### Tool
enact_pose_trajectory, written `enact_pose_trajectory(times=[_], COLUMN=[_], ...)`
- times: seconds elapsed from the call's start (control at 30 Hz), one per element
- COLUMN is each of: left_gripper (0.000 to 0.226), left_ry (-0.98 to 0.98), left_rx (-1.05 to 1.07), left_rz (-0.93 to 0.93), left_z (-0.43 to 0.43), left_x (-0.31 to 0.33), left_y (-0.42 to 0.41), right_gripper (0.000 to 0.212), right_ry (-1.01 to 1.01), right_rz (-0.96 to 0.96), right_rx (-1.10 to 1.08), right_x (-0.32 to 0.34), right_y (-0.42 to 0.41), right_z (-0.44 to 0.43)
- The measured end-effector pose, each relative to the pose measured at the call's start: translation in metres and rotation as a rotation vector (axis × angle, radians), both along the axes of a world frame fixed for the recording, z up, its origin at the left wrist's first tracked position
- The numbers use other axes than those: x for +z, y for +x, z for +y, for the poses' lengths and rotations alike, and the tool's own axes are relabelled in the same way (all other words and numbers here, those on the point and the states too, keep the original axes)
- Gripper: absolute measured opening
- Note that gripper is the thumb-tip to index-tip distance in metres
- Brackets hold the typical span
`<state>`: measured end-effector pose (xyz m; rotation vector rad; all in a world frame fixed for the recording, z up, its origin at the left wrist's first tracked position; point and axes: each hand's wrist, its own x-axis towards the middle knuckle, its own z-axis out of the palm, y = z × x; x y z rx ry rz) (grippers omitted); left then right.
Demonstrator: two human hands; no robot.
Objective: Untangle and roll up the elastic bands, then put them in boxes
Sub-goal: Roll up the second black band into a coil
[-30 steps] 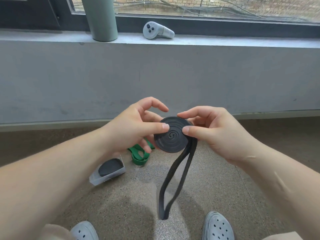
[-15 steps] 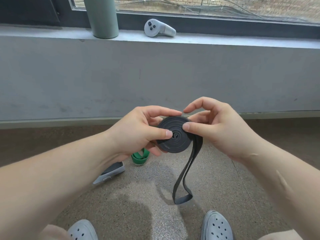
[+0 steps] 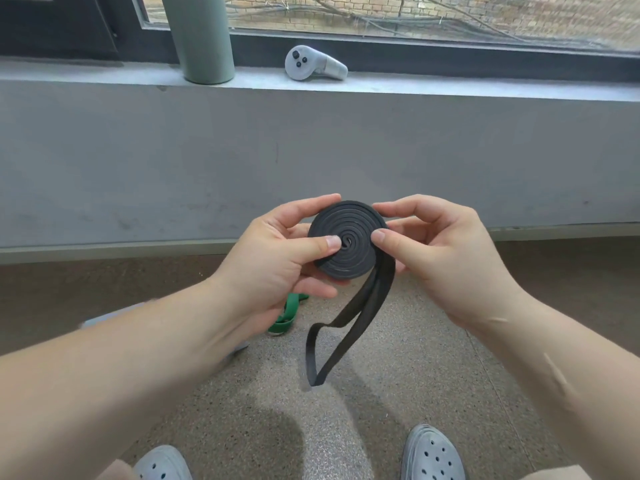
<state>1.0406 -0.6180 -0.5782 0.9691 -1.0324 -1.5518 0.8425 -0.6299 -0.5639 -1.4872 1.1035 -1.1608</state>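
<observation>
1. Bottle point(image 3: 204, 39), grey-green, upright, left part of the window sill point(image 3: 450, 86).
2. Left shoe point(image 3: 162, 464), pale grey, perforated, on the speckled floor point(image 3: 450, 375) at the bottom edge.
3. Left hand point(image 3: 277, 258): clamped on the black band's coil, thumb flat on its face beside the centre, forefinger over the upper rim, other fingers behind.
4. Green band point(image 3: 285, 320): on the floor, partly hidden under the left hand.
5. Controller point(image 3: 313, 64), white, lying on the sill right of the bottle.
6. Black band point(image 3: 349, 261): flat spiral coil held in the air between both hands, a loose loop hanging from its lower right.
7. Right hand point(image 3: 440, 258): pinching the coil's right side, thumb on its face, forefinger curled at the rim.
8. Right shoe point(image 3: 433, 455), on the floor.
</observation>
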Motion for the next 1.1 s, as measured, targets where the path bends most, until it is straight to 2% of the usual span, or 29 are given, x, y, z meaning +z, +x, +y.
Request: enact_pose_trajectory(times=[0.2, 0.37, 0.5, 0.67, 0.8, 0.93, 1.03, 1.1], left_gripper=[0.043, 0.042, 0.042, 0.038, 0.036, 0.034, 0.036, 0.046], left_ry=[0.018, 0.000, 0.006, 0.036, 0.059, 0.029, -0.022, -0.075], left_rx=[0.053, 0.090, 0.079, 0.075, 0.015, -0.028, -0.039, -0.090], left_rz=[0.100, 0.120, 0.173, 0.226, 0.133, -0.083, -0.209, -0.281], left_z=[0.005, 0.006, 0.009, 0.011, 0.011, 0.005, 0.000, -0.003], left_x=[0.003, 0.005, 0.005, 0.002, -0.001, 0.001, 0.003, 0.005], left_y=[-0.003, -0.006, -0.009, -0.011, -0.011, -0.005, 0.001, 0.006], right_gripper=[0.037, 0.032, 0.023, 0.038, 0.037, 0.035, 0.035, 0.035], right_ry=[0.019, -0.057, -0.086, -0.027, 0.017, 0.035, 0.080, 0.106], right_rz=[-0.053, -0.074, -0.150, -0.285, -0.233, -0.129, -0.074, -0.032], right_rx=[-0.008, -0.172, -0.212, -0.158, -0.157, -0.095, 0.009, 0.104], right_x=[-0.002, -0.009, -0.013, -0.016, -0.017, -0.013, -0.005, -0.001], right_y=[0.008, 0.017, 0.020, 0.027, 0.021, 0.009, -0.001, -0.007], right_z=[0.004, 0.008, 0.011, 0.016, 0.011, 0.002, -0.003, -0.005])
